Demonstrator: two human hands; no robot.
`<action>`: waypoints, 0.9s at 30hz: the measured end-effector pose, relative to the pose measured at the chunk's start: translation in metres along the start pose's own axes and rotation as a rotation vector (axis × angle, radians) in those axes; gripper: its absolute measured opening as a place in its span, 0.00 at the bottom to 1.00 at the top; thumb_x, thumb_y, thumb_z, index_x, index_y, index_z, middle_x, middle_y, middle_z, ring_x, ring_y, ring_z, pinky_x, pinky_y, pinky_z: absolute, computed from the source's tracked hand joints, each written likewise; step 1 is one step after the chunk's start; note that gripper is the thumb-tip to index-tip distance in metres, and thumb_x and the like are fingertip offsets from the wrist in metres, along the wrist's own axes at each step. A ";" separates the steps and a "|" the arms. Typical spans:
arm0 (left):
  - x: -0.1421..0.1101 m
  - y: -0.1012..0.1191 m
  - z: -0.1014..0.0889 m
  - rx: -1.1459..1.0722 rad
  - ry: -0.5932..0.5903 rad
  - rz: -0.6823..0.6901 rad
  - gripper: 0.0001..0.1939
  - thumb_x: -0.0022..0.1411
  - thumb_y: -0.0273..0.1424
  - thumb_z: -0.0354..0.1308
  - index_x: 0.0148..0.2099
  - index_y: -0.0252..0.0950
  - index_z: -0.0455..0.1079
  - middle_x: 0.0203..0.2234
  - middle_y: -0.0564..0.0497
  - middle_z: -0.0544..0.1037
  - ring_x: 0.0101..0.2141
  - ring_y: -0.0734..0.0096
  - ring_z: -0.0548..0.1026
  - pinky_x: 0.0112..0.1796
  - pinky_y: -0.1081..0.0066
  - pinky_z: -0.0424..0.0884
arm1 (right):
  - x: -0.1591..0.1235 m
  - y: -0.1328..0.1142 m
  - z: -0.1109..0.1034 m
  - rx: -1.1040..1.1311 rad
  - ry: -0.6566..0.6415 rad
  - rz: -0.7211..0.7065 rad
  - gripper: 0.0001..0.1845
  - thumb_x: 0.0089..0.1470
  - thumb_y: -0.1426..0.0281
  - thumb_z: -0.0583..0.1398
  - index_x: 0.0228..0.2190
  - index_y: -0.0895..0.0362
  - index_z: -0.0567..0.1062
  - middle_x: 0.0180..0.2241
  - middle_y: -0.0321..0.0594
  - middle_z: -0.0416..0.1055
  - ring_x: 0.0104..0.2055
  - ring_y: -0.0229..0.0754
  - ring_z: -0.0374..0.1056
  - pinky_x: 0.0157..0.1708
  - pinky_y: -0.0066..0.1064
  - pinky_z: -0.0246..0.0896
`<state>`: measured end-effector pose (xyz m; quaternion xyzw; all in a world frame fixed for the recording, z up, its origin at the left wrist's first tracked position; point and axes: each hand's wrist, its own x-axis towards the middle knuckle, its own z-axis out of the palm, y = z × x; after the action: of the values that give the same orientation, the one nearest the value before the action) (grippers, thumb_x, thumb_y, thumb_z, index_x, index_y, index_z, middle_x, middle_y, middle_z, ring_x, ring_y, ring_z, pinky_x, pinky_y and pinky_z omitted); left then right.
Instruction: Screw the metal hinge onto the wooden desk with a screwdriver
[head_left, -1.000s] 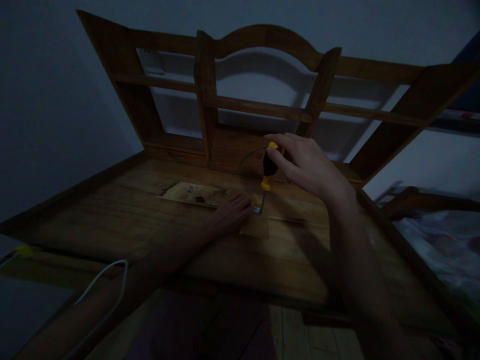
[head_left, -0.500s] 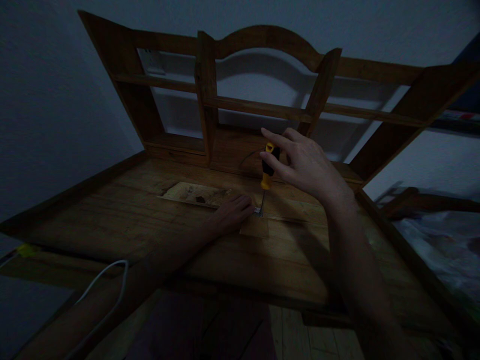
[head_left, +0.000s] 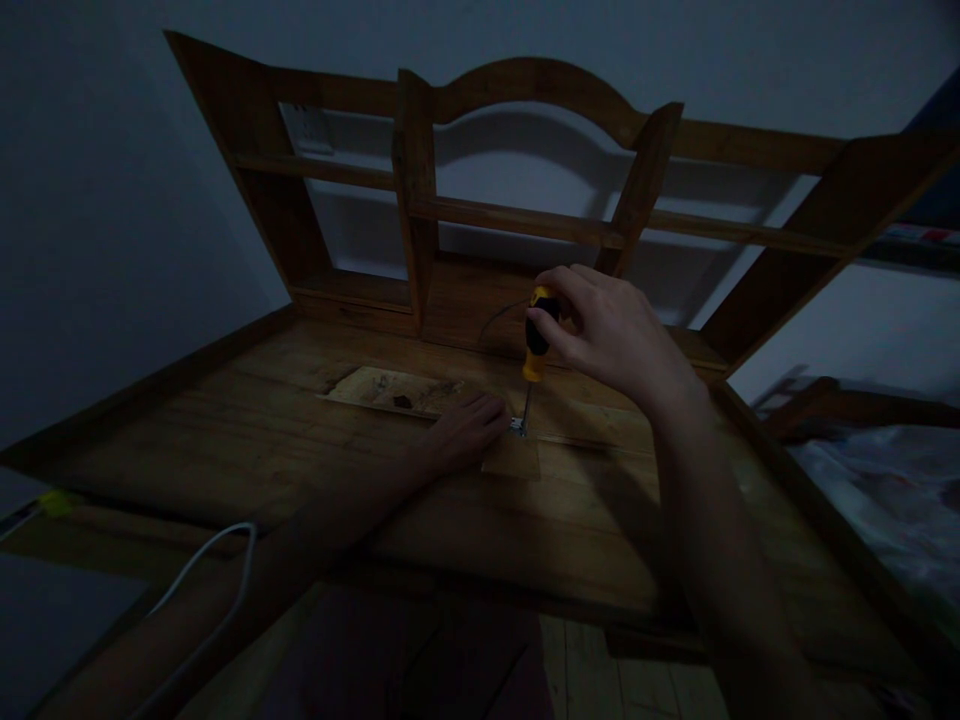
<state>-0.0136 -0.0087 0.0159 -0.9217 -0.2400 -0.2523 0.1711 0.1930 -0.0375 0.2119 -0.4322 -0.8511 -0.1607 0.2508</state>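
Observation:
My right hand [head_left: 600,325] grips the yellow and black handle of a screwdriver [head_left: 537,335], its fingers closed round the top. The shaft points down, nearly upright. Its tip meets a small silvery metal fitting [head_left: 517,425]; whether a screw sits there is too small to tell. Beside it, my left hand [head_left: 472,425] lies low with fingers pressed together, holding the fitting against the wood and hiding part of it. A small flat piece of wood [head_left: 511,460] lies just under the fitting, on the near side. The light is dim.
A wooden desk top [head_left: 247,440] bears a pale, rough-ended board [head_left: 394,390] left of my hands. Behind rises a wooden shelf unit [head_left: 517,215] against the wall. A white cord [head_left: 202,545] hangs at the front left, near my forearm. Plastic wrapping [head_left: 877,480] lies at the right.
My right hand's fingers, spread loosely about the screwdriver handle before, have closed over its top. The left hand and the fitting stay in place.

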 end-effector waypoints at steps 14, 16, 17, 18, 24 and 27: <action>-0.001 -0.001 0.002 0.010 -0.021 0.005 0.09 0.70 0.24 0.48 0.45 0.34 0.70 0.38 0.44 0.72 0.42 0.61 0.69 0.43 0.63 0.67 | 0.000 0.004 0.003 -0.076 0.022 0.034 0.21 0.66 0.51 0.51 0.43 0.56 0.70 0.34 0.45 0.75 0.35 0.49 0.69 0.32 0.35 0.52; 0.000 -0.001 0.001 0.012 -0.019 0.011 0.09 0.70 0.24 0.48 0.44 0.33 0.70 0.38 0.44 0.72 0.41 0.61 0.69 0.42 0.64 0.67 | 0.000 0.003 0.004 -0.071 0.015 0.041 0.21 0.66 0.52 0.51 0.42 0.56 0.71 0.34 0.45 0.75 0.34 0.48 0.69 0.32 0.35 0.52; 0.000 0.000 0.001 0.014 -0.017 0.011 0.09 0.70 0.24 0.48 0.44 0.33 0.70 0.38 0.44 0.72 0.41 0.61 0.69 0.42 0.64 0.67 | 0.001 0.002 0.004 -0.064 0.014 0.043 0.22 0.66 0.52 0.50 0.41 0.56 0.71 0.35 0.45 0.75 0.34 0.48 0.69 0.32 0.35 0.52; 0.000 0.000 0.001 0.015 -0.015 0.009 0.09 0.70 0.24 0.49 0.44 0.33 0.70 0.38 0.44 0.72 0.41 0.61 0.69 0.42 0.64 0.67 | 0.001 0.001 0.004 -0.054 0.012 0.045 0.22 0.66 0.52 0.50 0.41 0.56 0.72 0.35 0.45 0.75 0.35 0.48 0.69 0.32 0.35 0.53; -0.001 -0.001 0.003 0.003 -0.001 0.006 0.08 0.69 0.24 0.49 0.44 0.34 0.69 0.39 0.44 0.72 0.42 0.60 0.70 0.42 0.64 0.68 | 0.001 -0.002 -0.001 0.001 0.012 0.015 0.20 0.67 0.62 0.47 0.46 0.57 0.75 0.43 0.48 0.73 0.42 0.50 0.70 0.39 0.38 0.58; -0.002 -0.002 0.005 -0.011 -0.007 -0.016 0.08 0.69 0.23 0.50 0.44 0.34 0.70 0.38 0.44 0.72 0.42 0.61 0.70 0.42 0.64 0.68 | 0.000 -0.001 -0.002 0.001 0.016 -0.001 0.20 0.67 0.64 0.48 0.49 0.57 0.75 0.45 0.48 0.74 0.43 0.50 0.70 0.40 0.38 0.58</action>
<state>-0.0144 -0.0058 0.0114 -0.9214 -0.2468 -0.2519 0.1632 0.1929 -0.0391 0.2137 -0.4303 -0.8495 -0.1639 0.2575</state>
